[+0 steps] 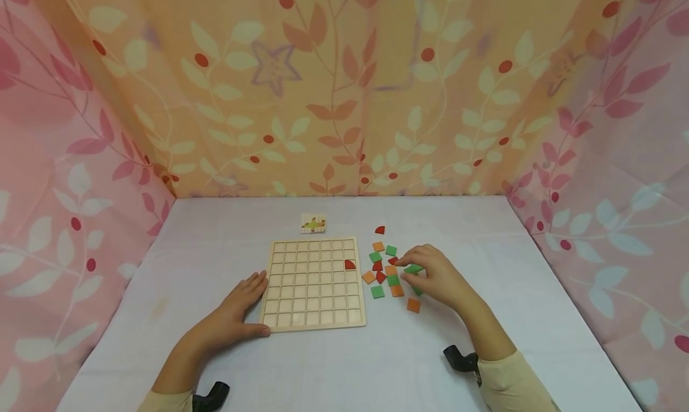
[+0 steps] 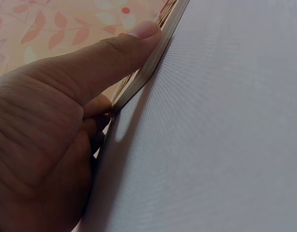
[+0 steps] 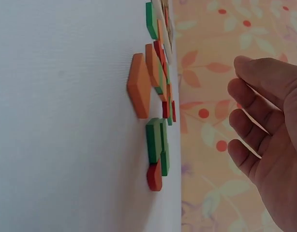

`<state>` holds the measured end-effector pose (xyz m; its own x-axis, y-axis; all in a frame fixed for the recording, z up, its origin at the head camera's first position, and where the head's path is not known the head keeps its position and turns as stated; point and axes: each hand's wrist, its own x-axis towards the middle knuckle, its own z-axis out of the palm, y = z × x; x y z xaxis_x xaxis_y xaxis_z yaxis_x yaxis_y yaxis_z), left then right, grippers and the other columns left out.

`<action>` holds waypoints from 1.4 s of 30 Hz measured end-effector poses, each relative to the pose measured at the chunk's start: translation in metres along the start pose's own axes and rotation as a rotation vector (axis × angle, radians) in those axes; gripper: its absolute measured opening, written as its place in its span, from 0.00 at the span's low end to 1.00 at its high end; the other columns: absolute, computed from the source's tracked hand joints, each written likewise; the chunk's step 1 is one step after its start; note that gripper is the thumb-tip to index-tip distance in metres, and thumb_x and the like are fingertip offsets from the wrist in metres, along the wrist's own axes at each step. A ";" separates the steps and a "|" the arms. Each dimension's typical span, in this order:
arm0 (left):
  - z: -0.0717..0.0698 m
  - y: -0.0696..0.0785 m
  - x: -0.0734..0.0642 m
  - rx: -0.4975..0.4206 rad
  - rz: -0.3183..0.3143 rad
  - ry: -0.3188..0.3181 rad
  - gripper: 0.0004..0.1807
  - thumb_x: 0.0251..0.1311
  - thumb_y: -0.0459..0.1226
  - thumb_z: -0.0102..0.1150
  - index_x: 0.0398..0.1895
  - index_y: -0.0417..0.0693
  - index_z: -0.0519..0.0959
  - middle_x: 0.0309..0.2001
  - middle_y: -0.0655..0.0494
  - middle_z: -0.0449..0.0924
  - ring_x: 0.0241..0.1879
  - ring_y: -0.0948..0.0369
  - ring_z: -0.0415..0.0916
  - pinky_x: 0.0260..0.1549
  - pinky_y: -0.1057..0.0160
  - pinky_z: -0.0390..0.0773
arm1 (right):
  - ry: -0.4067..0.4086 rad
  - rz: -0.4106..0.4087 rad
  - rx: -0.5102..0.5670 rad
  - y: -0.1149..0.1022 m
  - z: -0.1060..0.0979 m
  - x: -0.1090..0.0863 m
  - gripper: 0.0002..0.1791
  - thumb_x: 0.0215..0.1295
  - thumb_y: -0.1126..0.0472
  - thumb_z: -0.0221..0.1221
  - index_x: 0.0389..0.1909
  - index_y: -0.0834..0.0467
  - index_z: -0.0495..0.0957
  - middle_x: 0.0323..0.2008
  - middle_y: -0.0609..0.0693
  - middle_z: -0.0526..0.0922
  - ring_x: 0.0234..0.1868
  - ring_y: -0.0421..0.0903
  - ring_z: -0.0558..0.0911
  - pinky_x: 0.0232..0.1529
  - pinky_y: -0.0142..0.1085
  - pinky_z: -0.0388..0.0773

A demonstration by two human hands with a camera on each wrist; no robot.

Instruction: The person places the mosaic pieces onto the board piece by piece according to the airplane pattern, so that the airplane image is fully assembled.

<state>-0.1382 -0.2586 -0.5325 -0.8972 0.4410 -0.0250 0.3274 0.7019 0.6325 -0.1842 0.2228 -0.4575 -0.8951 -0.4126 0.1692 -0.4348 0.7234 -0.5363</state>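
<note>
A light wooden grid board [image 1: 312, 292] lies on the table, with one red quarter-round piece [image 1: 350, 265] in a cell near its right edge. My left hand [image 1: 237, 310] rests against the board's left side, thumb at the near corner. In the left wrist view the thumb [image 2: 114, 60] touches the board's edge. To the right of the board, my right hand [image 1: 438, 274] is over a scatter of small tiles, fingers loosely bent with nothing between them. Beneath it are green tiles [image 3: 153, 142], partly hidden in the head view, and a red piece [image 3: 155, 178].
Green tiles [image 1: 378, 292], orange tiles [image 1: 397, 291] and red quarter-round pieces [image 1: 381, 277] lie loose beside the board. One orange tile [image 1: 413, 305] sits nearest me, and a lone red piece [image 1: 380, 229] lies farther back. Behind the board is a small picture card [image 1: 313, 223].
</note>
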 end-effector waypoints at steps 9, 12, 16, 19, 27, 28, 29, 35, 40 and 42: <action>0.001 0.000 0.003 0.007 0.027 0.011 0.64 0.47 0.64 0.73 0.81 0.42 0.54 0.83 0.50 0.45 0.82 0.44 0.39 0.71 0.80 0.24 | -0.096 0.009 0.057 0.021 0.003 -0.016 0.12 0.63 0.59 0.71 0.47 0.48 0.87 0.46 0.34 0.84 0.52 0.41 0.77 0.52 0.45 0.82; 0.000 0.000 0.002 0.009 0.023 0.016 0.64 0.47 0.63 0.74 0.81 0.42 0.55 0.83 0.50 0.46 0.82 0.44 0.39 0.71 0.79 0.25 | -0.128 0.007 0.055 0.028 0.004 -0.019 0.12 0.63 0.57 0.71 0.47 0.46 0.87 0.46 0.32 0.84 0.52 0.40 0.76 0.54 0.41 0.80; -0.002 0.000 0.003 0.006 0.022 0.009 0.64 0.48 0.64 0.73 0.81 0.42 0.54 0.83 0.51 0.45 0.82 0.45 0.38 0.73 0.76 0.25 | -0.136 -0.004 0.073 0.037 0.005 -0.022 0.12 0.62 0.56 0.72 0.47 0.46 0.88 0.46 0.34 0.84 0.50 0.41 0.75 0.49 0.40 0.80; -0.003 0.000 0.004 0.007 0.027 0.003 0.64 0.47 0.64 0.73 0.81 0.42 0.54 0.83 0.51 0.45 0.82 0.44 0.38 0.73 0.77 0.25 | -0.129 -0.031 0.090 0.042 0.006 -0.025 0.12 0.62 0.57 0.73 0.46 0.47 0.88 0.45 0.37 0.84 0.47 0.42 0.74 0.43 0.39 0.79; -0.001 -0.002 0.003 -0.002 0.015 -0.001 0.65 0.46 0.64 0.74 0.81 0.41 0.54 0.83 0.50 0.45 0.82 0.44 0.38 0.72 0.78 0.25 | -0.127 -0.146 0.109 0.048 0.014 -0.030 0.12 0.59 0.57 0.75 0.44 0.47 0.89 0.43 0.39 0.85 0.47 0.38 0.74 0.46 0.35 0.76; -0.001 -0.002 0.003 -0.003 0.011 -0.002 0.65 0.46 0.64 0.74 0.81 0.42 0.54 0.83 0.51 0.45 0.82 0.45 0.38 0.73 0.77 0.25 | -0.129 -0.154 0.111 0.049 0.015 -0.031 0.12 0.58 0.55 0.75 0.44 0.47 0.89 0.43 0.38 0.85 0.48 0.38 0.74 0.47 0.35 0.76; -0.001 -0.002 0.002 -0.006 0.009 -0.003 0.65 0.46 0.64 0.74 0.81 0.42 0.54 0.83 0.51 0.45 0.82 0.45 0.38 0.74 0.75 0.26 | -0.129 -0.164 0.111 0.050 0.016 -0.031 0.13 0.58 0.54 0.75 0.43 0.46 0.89 0.43 0.37 0.84 0.49 0.37 0.74 0.49 0.36 0.76; 0.000 -0.001 0.001 -0.009 -0.022 -0.011 0.66 0.45 0.65 0.74 0.82 0.43 0.54 0.83 0.53 0.44 0.83 0.46 0.37 0.80 0.57 0.33 | -0.146 -0.209 0.089 0.056 0.021 -0.034 0.13 0.56 0.52 0.77 0.42 0.43 0.88 0.45 0.33 0.82 0.51 0.36 0.73 0.53 0.37 0.75; 0.000 0.001 0.001 -0.010 -0.021 -0.010 0.66 0.45 0.64 0.74 0.82 0.43 0.54 0.84 0.53 0.44 0.83 0.46 0.36 0.79 0.61 0.31 | -0.146 -0.257 0.060 0.058 0.022 -0.035 0.14 0.53 0.53 0.78 0.41 0.44 0.88 0.46 0.34 0.81 0.51 0.37 0.73 0.54 0.38 0.73; 0.000 0.001 0.000 -0.009 -0.015 -0.007 0.65 0.46 0.64 0.74 0.81 0.42 0.54 0.83 0.52 0.44 0.83 0.46 0.37 0.78 0.66 0.29 | -0.150 -0.261 0.053 0.058 0.023 -0.034 0.15 0.53 0.53 0.78 0.41 0.44 0.88 0.46 0.34 0.81 0.52 0.37 0.73 0.55 0.38 0.72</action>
<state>-0.1384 -0.2578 -0.5319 -0.8999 0.4342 -0.0398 0.3111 0.7033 0.6392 -0.1764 0.2666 -0.5132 -0.7276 -0.6607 0.1847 -0.6387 0.5541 -0.5339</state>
